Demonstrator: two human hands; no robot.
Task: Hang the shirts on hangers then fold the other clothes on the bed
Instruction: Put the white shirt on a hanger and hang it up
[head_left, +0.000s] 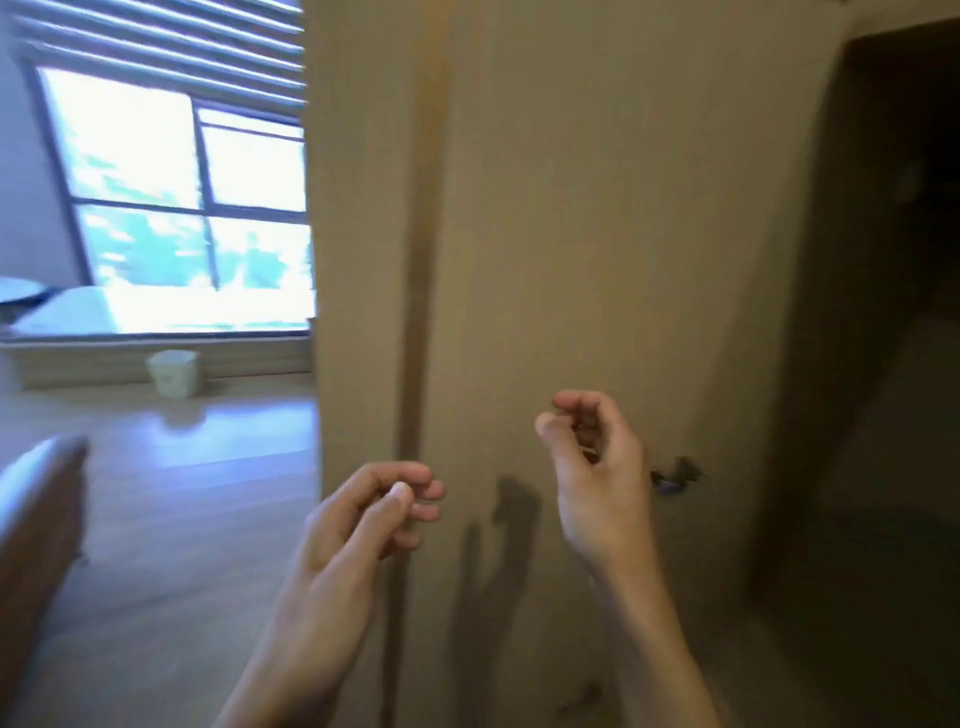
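Loosely curled, left hand (363, 525) and right hand (592, 467) each show a slack grip, holding nothing

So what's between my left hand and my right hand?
Nothing, head view: the left hand and right hand have only the tan wooden door and a shadow behind.

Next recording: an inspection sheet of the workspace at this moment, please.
Surface: wooden floor, blurred.
Job's things: nothing seen.
Clutter: pale bin on the floor below the window.
Grippers: left hand and right hand raised before the tan panel, fingers loosely curled, nothing visibly held.
Cables: nothing seen.
Surroundings: window with slatted blind at left; dark opening at right.
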